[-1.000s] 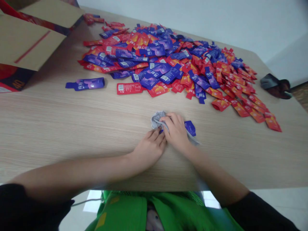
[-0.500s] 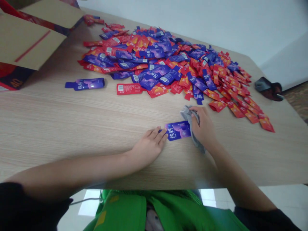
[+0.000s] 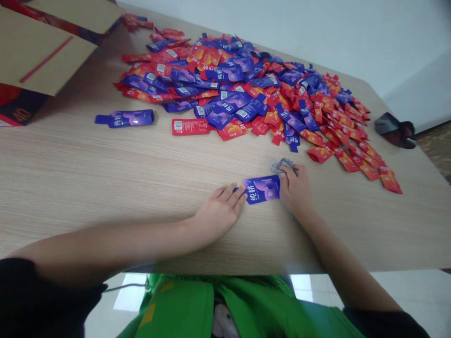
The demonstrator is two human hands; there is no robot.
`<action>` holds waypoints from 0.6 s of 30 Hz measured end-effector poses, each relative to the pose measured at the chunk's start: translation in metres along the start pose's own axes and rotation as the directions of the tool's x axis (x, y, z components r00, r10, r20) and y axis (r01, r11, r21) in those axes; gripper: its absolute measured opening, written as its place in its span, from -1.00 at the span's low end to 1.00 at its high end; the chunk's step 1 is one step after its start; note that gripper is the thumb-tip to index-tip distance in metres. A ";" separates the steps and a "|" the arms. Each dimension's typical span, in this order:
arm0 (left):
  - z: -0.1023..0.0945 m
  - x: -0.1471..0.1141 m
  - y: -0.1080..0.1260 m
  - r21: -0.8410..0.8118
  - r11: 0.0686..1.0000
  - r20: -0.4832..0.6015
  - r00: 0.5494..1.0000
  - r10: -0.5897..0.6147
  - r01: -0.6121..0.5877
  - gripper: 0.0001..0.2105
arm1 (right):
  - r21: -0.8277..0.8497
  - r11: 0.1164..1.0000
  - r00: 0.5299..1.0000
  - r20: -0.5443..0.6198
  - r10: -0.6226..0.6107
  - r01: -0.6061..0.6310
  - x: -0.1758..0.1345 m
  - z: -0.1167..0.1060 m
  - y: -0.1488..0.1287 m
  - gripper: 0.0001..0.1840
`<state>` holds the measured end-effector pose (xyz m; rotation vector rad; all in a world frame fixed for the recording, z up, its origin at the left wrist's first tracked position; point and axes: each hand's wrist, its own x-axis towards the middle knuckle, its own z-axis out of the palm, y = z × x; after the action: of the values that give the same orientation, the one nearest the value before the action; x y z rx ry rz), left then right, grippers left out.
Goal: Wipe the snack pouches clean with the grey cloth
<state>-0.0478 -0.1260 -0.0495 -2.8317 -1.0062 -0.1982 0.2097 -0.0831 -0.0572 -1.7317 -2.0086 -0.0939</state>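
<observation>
A purple sachet [image 3: 263, 188] with white lettering lies flat on the wooden table in front of me. My left hand [image 3: 221, 209] rests on the table with its fingers stretched out, the fingertips pressing on the sachet's narrow spout end. At the sachet's other end, my right hand [image 3: 297, 190] is closed around a crumpled grey cloth [image 3: 281, 164], touching or very near the sachet's right edge. Part of the cloth is hidden under the hand.
A big pile of red and purple sachets [image 3: 225, 87] spreads across the back of the table [image 3: 123, 178]. One purple sachet [image 3: 130, 118] lies apart at the left, near an opened cardboard box [image 3: 42, 51]. A dark object [image 3: 395, 130] sits at the right edge.
My right hand has shifted slightly, and the grey cloth is now more bunched under it, with less hanging below. My left hand stays on the sachet's spout end.
</observation>
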 end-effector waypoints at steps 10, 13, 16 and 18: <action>-0.001 0.000 -0.001 0.008 1.000 -0.013 1.000 0.010 -0.010 -0.68 | 0.247 0.957 0.979 0.095 -0.181 0.153 0.006 0.003 -0.086 -0.45; -0.003 0.001 -0.002 -0.018 1.000 -0.010 1.000 0.008 -0.009 -0.66 | 0.195 0.959 0.929 0.269 -0.255 0.207 -0.002 0.006 -0.070 -0.35; -0.003 0.001 -0.002 -0.034 0.999 0.003 1.000 -0.002 0.003 -0.61 | 0.156 0.970 0.945 0.242 -0.219 0.185 -0.003 0.004 -0.041 -0.45; -0.003 0.001 -0.002 -0.033 0.999 0.019 1.000 -0.005 0.006 -0.61 | 0.105 0.985 0.972 0.175 -0.156 0.140 0.001 0.001 -0.023 -0.57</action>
<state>-0.0489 -0.1240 -0.0459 -2.8662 -1.0242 -0.1915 0.1880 -0.0865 -0.0519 -1.5816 -2.2367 0.1111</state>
